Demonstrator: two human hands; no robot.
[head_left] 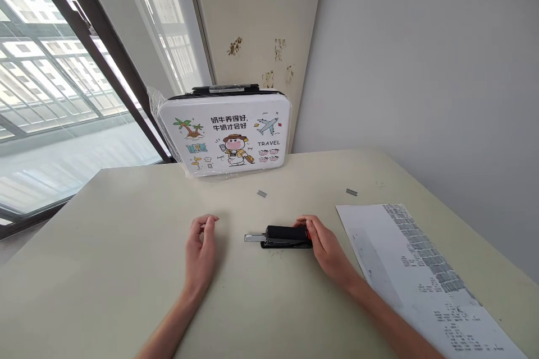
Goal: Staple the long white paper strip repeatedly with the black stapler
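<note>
A black stapler (288,235) lies on the pale table (126,269), its metal tray (255,238) sticking out to the left. My right hand (326,247) is closed round the stapler's right end, with the thumb on the near side and fingers behind. To the left of the tray, and apart from it, my left hand (201,249) rests on its side with fingers loosely curled and nothing visible in them. Beyond the stapler lie two small grey staple strips, one near the middle (261,193) and one farther right (351,192).
A white case (225,137) with cartoon prints and plastic wrap stands at the table's back edge. Printed paper sheets (379,247) lie at the right. A window (42,67) is at the left and a grey wall (412,67) at the right.
</note>
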